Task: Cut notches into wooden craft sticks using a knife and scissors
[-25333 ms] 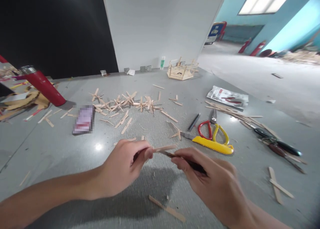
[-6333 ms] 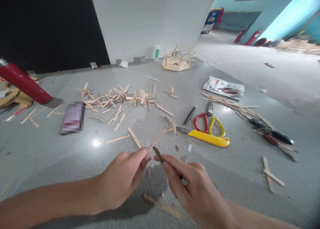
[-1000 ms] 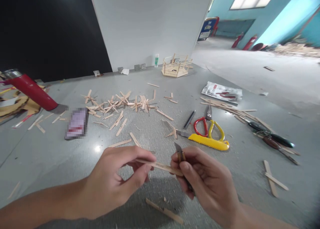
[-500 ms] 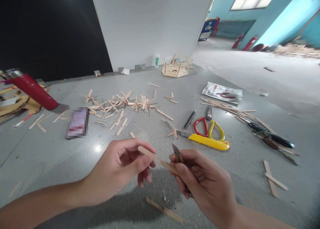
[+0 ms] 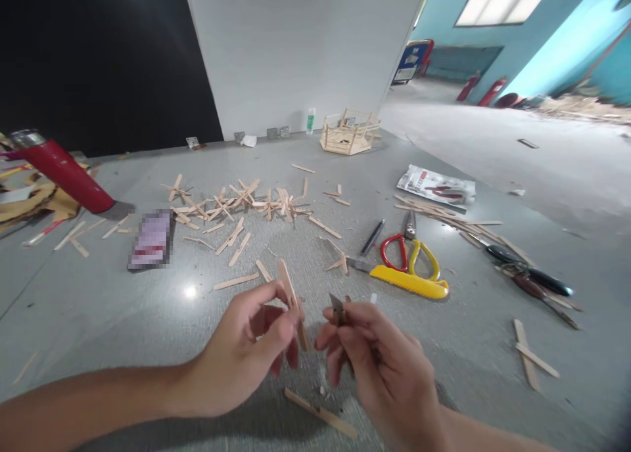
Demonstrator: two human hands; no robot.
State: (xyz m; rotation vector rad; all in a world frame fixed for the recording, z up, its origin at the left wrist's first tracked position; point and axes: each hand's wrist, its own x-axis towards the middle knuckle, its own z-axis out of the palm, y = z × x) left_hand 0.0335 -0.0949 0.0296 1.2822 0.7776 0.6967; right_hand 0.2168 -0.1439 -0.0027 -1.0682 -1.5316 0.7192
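Note:
Between thumb and fingers, my left hand pinches a wooden craft stick, which is tilted steeply with its upper end toward the back. My right hand is closed around a craft knife; the short blade points up and left, and most of the handle is hidden in the palm. A small gap separates the blade from the stick. Below the hands, another craft stick lies on the grey table beside small pale shavings.
Behind my hands lies a heap of cut sticks. Rightward are red-and-yellow pliers, a yellow-handled cutter, a black pen and a white packet. A hexagonal stick frame stands at the back; a red bottle at left.
The stick has turned from nearly level to steep in my left hand. My right hand has let go of its other end and moved slightly left and down with the knife.

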